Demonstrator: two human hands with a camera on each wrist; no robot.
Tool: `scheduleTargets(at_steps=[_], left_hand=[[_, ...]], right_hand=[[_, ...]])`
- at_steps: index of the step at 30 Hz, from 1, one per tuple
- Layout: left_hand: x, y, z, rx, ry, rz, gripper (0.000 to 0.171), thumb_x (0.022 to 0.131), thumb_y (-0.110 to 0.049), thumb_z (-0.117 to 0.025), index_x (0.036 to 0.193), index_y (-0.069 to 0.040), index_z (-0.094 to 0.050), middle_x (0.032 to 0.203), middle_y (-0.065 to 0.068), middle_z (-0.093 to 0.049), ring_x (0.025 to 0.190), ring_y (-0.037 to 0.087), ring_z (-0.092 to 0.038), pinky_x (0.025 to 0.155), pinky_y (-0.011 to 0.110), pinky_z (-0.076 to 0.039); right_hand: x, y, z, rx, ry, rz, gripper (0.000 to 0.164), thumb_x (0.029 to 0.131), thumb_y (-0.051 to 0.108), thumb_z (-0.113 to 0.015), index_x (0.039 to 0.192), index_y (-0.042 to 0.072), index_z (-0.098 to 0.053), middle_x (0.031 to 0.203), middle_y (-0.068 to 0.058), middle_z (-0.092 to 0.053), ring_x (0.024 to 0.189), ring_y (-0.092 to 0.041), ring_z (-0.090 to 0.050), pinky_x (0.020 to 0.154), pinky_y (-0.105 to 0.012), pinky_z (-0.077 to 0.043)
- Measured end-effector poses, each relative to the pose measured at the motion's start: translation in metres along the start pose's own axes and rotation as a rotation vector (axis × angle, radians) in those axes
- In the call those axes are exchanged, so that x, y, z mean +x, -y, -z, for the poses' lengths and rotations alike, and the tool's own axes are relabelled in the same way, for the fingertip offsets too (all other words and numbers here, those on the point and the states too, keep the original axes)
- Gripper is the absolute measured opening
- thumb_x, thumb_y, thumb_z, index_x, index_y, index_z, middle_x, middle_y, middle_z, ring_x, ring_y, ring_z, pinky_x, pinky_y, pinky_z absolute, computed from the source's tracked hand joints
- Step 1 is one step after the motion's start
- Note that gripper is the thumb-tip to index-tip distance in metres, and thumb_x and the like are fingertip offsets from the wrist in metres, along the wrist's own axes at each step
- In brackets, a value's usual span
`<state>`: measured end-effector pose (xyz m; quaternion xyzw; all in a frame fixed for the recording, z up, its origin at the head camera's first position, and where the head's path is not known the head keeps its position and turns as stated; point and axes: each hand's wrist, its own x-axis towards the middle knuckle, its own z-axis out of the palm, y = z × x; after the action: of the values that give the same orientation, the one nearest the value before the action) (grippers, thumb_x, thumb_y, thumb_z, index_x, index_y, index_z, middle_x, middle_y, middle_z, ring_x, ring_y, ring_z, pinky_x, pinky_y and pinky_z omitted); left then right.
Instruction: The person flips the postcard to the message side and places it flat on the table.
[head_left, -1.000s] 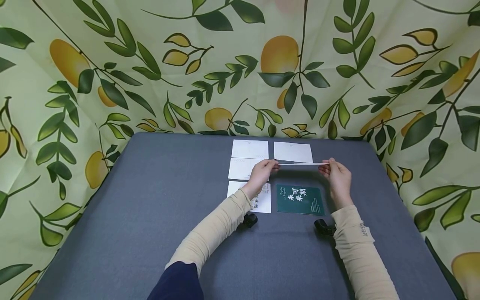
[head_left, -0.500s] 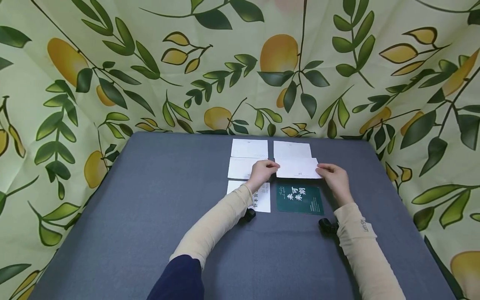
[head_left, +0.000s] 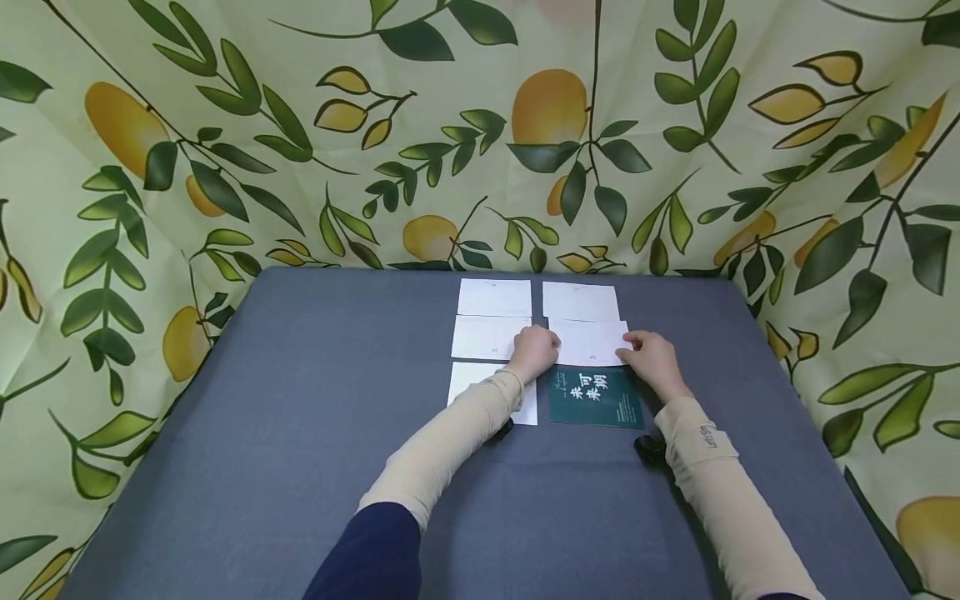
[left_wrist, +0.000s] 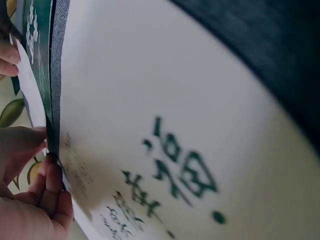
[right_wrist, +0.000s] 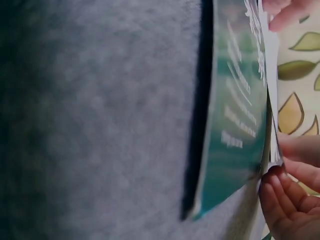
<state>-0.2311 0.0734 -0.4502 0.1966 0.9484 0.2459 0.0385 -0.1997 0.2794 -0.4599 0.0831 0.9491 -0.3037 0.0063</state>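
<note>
Both hands hold a white card point(head_left: 587, 343) low over the table, in the right-hand column of cards. My left hand point(head_left: 535, 353) pinches its left edge between thumb and fingers, also seen close up in the left wrist view. At the opposite edge my right hand point(head_left: 654, 363) grips the card's corner, and the right wrist view shows thumb and fingertips point(right_wrist: 276, 172) meeting there. Just nearer than the held card lies a dark green card point(head_left: 596, 400) with white characters. Under my left forearm is a white card point(left_wrist: 115, 75) with green brush characters, partly hidden in the head view.
Two white cards, one at the far left point(head_left: 495, 297) and one below it point(head_left: 487, 337), lie in the left column. Another white card point(head_left: 581, 300) lies beyond the held one. All rest on a grey cloth-covered table point(head_left: 300, 433), backed by a leaf-patterned curtain point(head_left: 450, 83).
The held card was edge-on and raised a second ago; it has tipped flat, its white face now upward, and come down closer to the table, just beyond the green card.
</note>
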Motion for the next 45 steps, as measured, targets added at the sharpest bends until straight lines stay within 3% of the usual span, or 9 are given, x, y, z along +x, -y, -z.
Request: scheduleTargets(at_steps=[7,12,17,23,32,39,45], left_hand=[[-0.001,-0.008,-0.001,0.162,0.016,-0.014,0.019,0.085,-0.009,-0.057,0.088,-0.009,-0.075,0.088,0.008,-0.070,0.085,0.021,-0.057,0.074,0.033,-0.042],[0.000,-0.014,-0.001,0.310,0.038,-0.030,0.017,0.086,-0.013,-0.058,0.089,-0.009,-0.075,0.095,0.010,-0.065,0.088,0.019,-0.054,0.076,0.031,-0.041],[0.002,-0.013,0.005,0.327,0.088,-0.021,0.021,0.087,-0.017,-0.055,0.100,-0.012,-0.072,0.104,0.009,-0.062,0.097,0.020,-0.051,0.083,0.034,-0.040],[-0.008,-0.002,0.019,0.163,0.176,-0.015,0.035,0.091,-0.032,-0.054,0.122,-0.017,-0.062,0.122,0.008,-0.054,0.115,0.024,-0.039,0.091,0.039,-0.035],[-0.049,0.023,0.040,-0.101,0.074,-0.005,0.036,0.091,-0.032,-0.058,0.121,-0.012,-0.062,0.122,0.013,-0.054,0.114,0.028,-0.038,0.091,0.043,-0.034],[-0.084,0.054,0.053,-0.202,-0.010,0.075,0.044,0.088,-0.031,-0.060,0.124,-0.006,-0.057,0.123,0.020,-0.051,0.112,0.032,-0.039,0.090,0.043,-0.035],[-0.106,0.078,0.060,-0.257,0.005,0.181,0.055,0.087,-0.028,-0.061,0.132,0.001,-0.048,0.129,0.028,-0.042,0.118,0.038,-0.035,0.096,0.049,-0.033]], right_hand=[[0.001,0.003,-0.002,-0.144,0.021,0.036,0.038,0.089,0.014,-0.058,0.117,-0.011,-0.056,0.104,-0.028,-0.054,0.087,-0.034,-0.049,0.078,-0.048,-0.045],[0.003,0.009,-0.002,-0.239,0.065,0.037,0.036,0.089,0.013,-0.058,0.116,-0.010,-0.057,0.110,-0.031,-0.051,0.099,-0.039,-0.046,0.089,-0.053,-0.042],[0.007,0.019,0.007,-0.261,0.144,0.036,0.037,0.089,0.014,-0.054,0.116,-0.011,-0.057,0.113,-0.031,-0.046,0.102,-0.042,-0.041,0.090,-0.055,-0.039],[-0.001,0.031,0.010,-0.215,0.192,0.003,0.047,0.091,0.024,-0.049,0.124,-0.009,-0.052,0.122,-0.033,-0.047,0.106,-0.043,-0.046,0.094,-0.058,-0.040],[-0.035,0.058,-0.007,-0.030,0.143,0.158,0.047,0.093,0.029,-0.053,0.126,-0.004,-0.052,0.110,-0.026,-0.060,0.097,-0.037,-0.058,0.079,-0.049,-0.049],[-0.056,0.080,-0.027,0.098,0.218,0.155,0.052,0.093,0.031,-0.055,0.134,0.001,-0.046,0.113,-0.022,-0.062,0.095,-0.031,-0.060,0.077,-0.043,-0.050],[-0.066,0.090,-0.045,0.163,0.291,0.145,0.059,0.093,0.032,-0.055,0.140,0.000,-0.037,0.123,-0.024,-0.059,0.109,-0.036,-0.059,0.089,-0.049,-0.049]])
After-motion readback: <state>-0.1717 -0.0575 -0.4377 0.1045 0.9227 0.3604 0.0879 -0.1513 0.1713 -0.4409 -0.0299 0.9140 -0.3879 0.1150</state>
